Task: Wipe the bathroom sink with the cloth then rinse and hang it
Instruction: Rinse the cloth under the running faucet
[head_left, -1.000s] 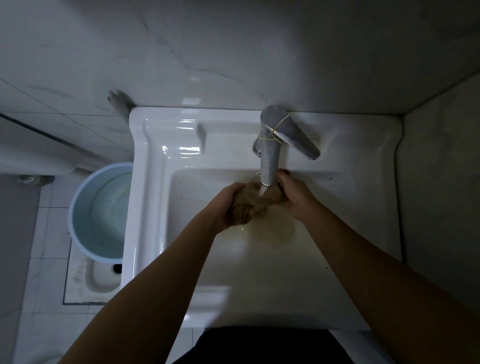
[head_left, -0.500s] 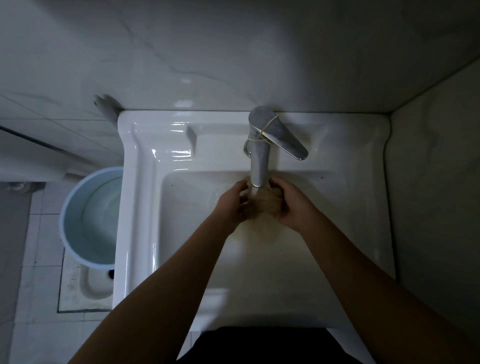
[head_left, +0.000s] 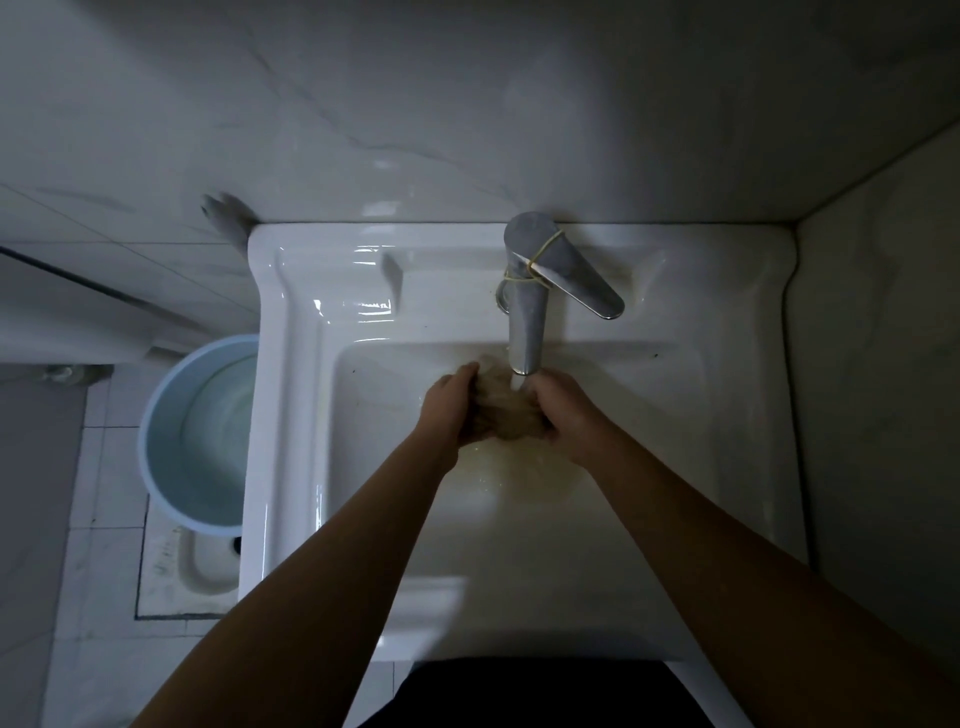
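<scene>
Head view. Crumpled tan cloth (head_left: 501, 415) was bunched directly below the spout of the chrome lever faucet (head_left: 527, 306), presumably so the running water soaked through it. Left hand (head_left: 449, 410) clenched the cloth's left side, right hand (head_left: 563, 413) its right, both over the white ceramic sink (head_left: 322, 415) so runoff drained into the basin. Pale blue plastic bucket (head_left: 171, 431) stood well left of the faucet, on the floor. Judged: rinse step; hanging not yet done.

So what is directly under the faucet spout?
The bunched brown cloth, gripped by the left hand and right hand over the sink. The drain cannot be seen.
</scene>
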